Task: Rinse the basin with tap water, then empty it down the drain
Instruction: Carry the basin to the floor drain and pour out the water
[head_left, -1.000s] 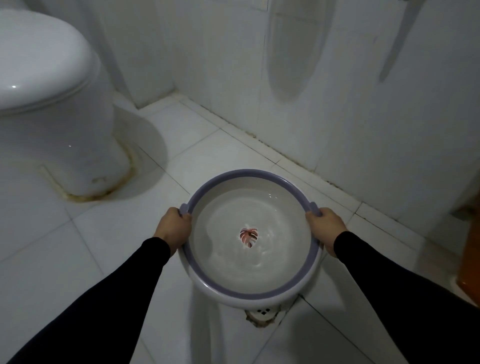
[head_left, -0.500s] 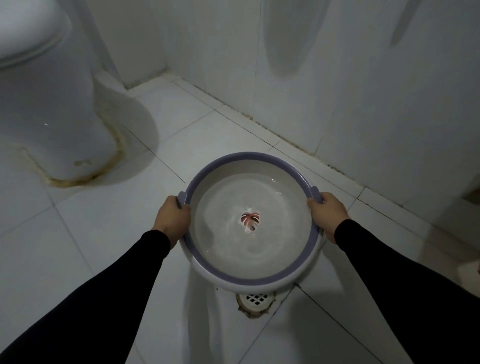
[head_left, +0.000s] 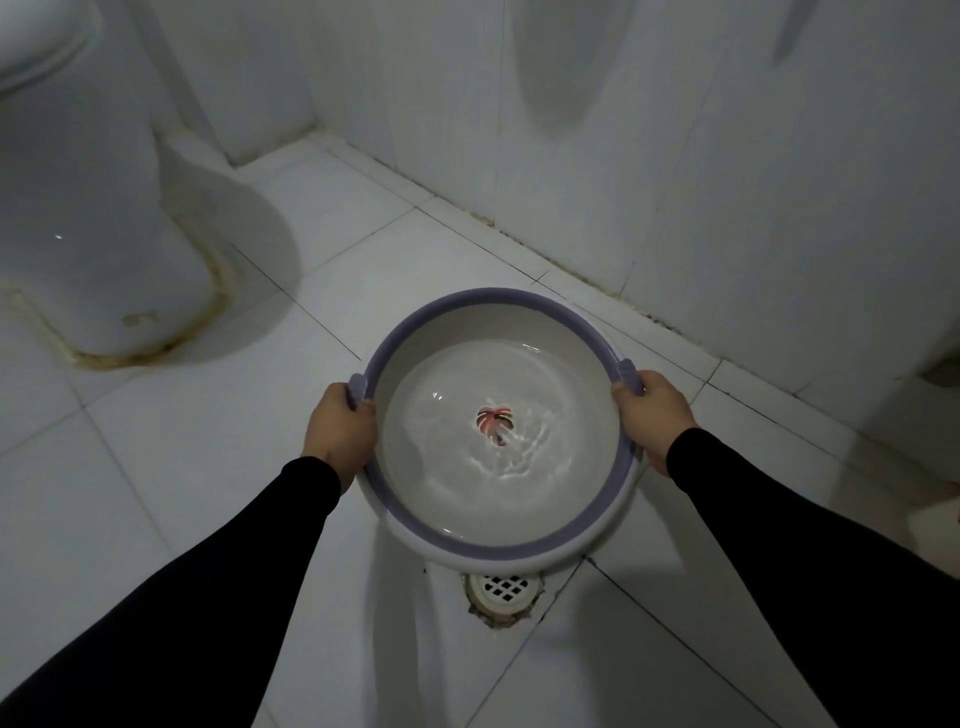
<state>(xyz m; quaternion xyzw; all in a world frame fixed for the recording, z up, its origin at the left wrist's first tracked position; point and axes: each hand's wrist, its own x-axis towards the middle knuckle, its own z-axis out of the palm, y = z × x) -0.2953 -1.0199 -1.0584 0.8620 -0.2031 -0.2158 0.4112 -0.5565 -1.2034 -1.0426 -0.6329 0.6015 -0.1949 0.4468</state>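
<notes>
Here both hands' fingers clamp the basin (head_left: 498, 540), holding rippling water, above the drain (head_left: 503, 590).

Toilet (head_left: 93, 218) far left, wall (head_left: 727, 156) behind; drain (head_left: 503, 590) (half-covered) under basin (head_left: 498, 543)

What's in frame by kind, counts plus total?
Hand: 2, left and right, each gripping the basin rim
Basin: 1, water inside
Drain: 1, on the floor
Toilet: 1
Total: 5
</notes>
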